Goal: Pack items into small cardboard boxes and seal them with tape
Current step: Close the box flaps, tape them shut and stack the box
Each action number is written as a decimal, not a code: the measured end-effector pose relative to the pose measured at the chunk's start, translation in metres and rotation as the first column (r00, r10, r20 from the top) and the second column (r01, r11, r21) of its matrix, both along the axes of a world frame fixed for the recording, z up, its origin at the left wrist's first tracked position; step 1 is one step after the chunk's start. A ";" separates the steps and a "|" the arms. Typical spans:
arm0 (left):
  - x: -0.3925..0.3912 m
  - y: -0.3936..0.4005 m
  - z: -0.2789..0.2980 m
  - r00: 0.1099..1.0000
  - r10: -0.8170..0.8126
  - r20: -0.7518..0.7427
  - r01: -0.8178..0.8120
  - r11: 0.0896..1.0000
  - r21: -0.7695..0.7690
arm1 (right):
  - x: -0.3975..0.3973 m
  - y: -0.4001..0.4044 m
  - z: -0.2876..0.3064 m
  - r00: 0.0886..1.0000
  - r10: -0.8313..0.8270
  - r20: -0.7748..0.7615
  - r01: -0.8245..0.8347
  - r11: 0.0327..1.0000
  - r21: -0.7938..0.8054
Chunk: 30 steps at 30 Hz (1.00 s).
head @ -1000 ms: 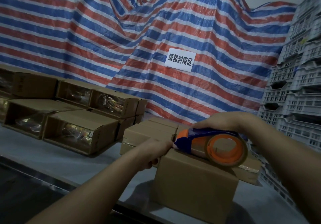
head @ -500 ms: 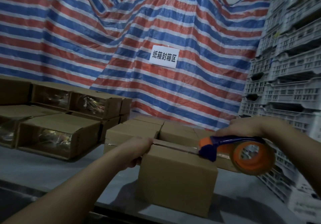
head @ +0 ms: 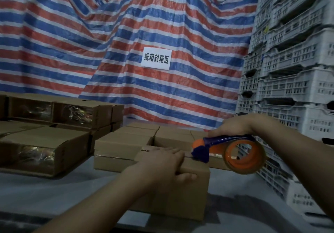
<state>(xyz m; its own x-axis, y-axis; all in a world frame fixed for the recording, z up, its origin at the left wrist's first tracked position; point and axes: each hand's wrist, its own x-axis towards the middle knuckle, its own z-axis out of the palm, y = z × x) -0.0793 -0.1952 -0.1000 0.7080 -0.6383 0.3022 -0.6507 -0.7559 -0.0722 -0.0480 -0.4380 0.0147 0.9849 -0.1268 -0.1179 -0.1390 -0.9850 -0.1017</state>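
Grey and dimly lit, your table carries the cardboard box you are sealing, near its front edge. Your left hand lies flat over the box's top with the fingers spread and the thumb hooked down the near face. Your right hand grips the blue handle of the tape dispenser, whose orange roll hangs off the box's right end while its blue nose sits at the top right edge, just beside your left fingertips. Closed boxes stand directly behind it, touching one another. To the left, open boxes lie on their sides, showing shiny wrapped contents. Behind everything hangs a red, white and blue striped tarp bearing a white sign that reads 纸箱封箱区. Stacked white plastic crates fill the right side.
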 end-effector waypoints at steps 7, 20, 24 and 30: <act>0.010 0.002 -0.010 0.999 -0.033 0.030 0.036 0.995 -0.088 | -0.030 -0.050 -0.008 0.999 0.035 -0.011 -0.030 0.951 0.309; -0.004 -0.031 0.000 0.994 -0.102 -0.027 0.102 0.995 0.017 | -0.032 -0.055 -0.060 0.971 0.230 0.060 -0.238 0.928 0.286; 0.004 -0.031 -0.003 0.992 -0.125 -0.005 0.125 0.992 0.012 | -0.041 -0.074 -0.058 0.975 0.189 0.115 -0.220 0.888 0.403; 0.007 -0.031 -0.008 0.993 -0.119 0.018 0.119 0.993 -0.001 | -0.058 -0.066 -0.060 0.983 0.160 0.087 -0.177 0.947 0.267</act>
<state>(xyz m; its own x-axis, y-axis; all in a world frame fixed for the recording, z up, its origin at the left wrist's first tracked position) -0.0726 -0.2262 -0.1081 0.6216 -0.7169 0.3158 -0.7345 -0.6735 -0.0832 -0.1062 -0.5037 -0.0449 0.9956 0.0701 -0.0618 0.0421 -0.9269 -0.3730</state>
